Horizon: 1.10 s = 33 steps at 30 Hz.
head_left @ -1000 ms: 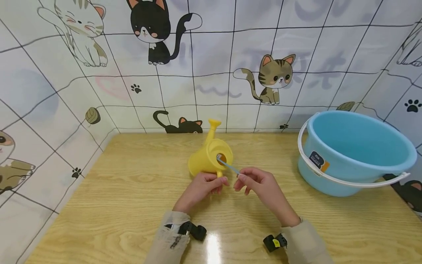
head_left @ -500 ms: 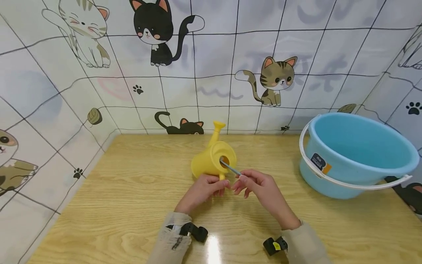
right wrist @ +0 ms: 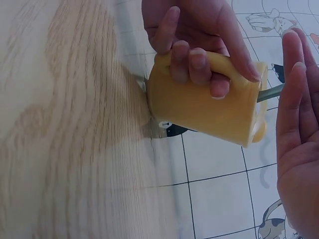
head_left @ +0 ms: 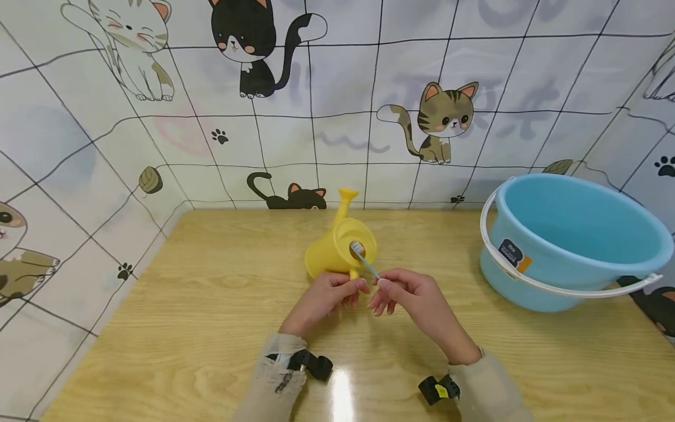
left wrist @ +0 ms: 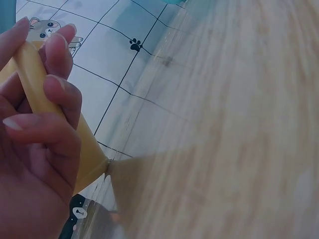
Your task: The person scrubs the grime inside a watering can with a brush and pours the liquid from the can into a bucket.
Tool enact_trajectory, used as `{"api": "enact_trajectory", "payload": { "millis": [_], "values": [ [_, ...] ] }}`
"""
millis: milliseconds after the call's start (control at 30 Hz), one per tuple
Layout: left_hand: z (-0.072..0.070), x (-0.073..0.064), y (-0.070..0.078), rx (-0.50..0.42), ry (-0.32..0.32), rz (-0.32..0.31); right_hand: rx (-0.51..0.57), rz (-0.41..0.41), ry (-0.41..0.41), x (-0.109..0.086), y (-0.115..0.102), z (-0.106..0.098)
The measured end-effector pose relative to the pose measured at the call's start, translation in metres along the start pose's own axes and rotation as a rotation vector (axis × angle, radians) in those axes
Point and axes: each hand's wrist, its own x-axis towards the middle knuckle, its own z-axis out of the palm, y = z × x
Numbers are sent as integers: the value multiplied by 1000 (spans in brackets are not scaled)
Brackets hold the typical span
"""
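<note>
A yellow watering can (head_left: 327, 255) leans away from me on the table, its spout pointing to the back. My left hand (head_left: 329, 296) grips its handle, and the curled fingers (right wrist: 198, 62) show round it in the right wrist view. Between thumb and fingertips, my right hand (head_left: 416, 296) pinches the thin blue-grey handle of a toothbrush (head_left: 367, 265). Its pale bristled head is at the can's round top opening, over the dark inside. In the right wrist view the toothbrush handle (right wrist: 270, 93) runs from the right fingers to the can's rim; its head is hidden there.
A large light-blue bucket (head_left: 543, 287) with a white carrying handle stands at the right of the wooden table (head_left: 211, 316). Cat-printed sheeting (head_left: 343, 140) rises behind the table and at both sides. Both wrists wear black straps with small cameras.
The toothbrush head dipped further into the opening half a second ago and is now back up at it, bristles showing. The left hand still holds the can in nearly the same place.
</note>
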Motion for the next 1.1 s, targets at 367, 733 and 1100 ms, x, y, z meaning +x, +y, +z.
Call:
{"api": "enact_trajectory", "payload": {
  "millis": [367,733,1100],
  "values": [
    [-1,-4,9,-12,-14,-24,-52,51,-7,-3,-19,5],
    [0,3,0,15,-4,12,-87,92,81,1,-21,5],
    [0,2,1,41,2,-1,-82,119,199,2,-19,2]
  ]
}}
